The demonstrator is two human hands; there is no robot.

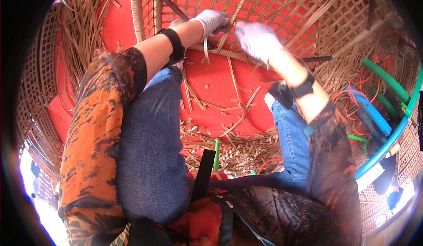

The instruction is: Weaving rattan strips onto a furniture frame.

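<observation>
In front of me lies a woven rattan panel (291, 14) with an open lattice and cord-wrapped frame bars (240, 7). My left hand (213, 22), in a white knit glove, is closed at the panel's near edge beside a wrapped bar. A loose tan rattan strip (206, 52) hangs just below it and seems to run up into its fingers. Just right of that bar is my right hand (260, 39), also gloved and smeared by motion. Its fingers look curled toward the left hand, but whether they hold a strip is hidden.
Bundled strips (81, 21) lie at the far left on a red floor covering (216, 85), with cut scraps (229, 151) between my legs. Woven panels (37, 78) stand at the left. Green tubes (387, 80), a blue tube (370, 109) and orange cord (348, 98) crowd the right.
</observation>
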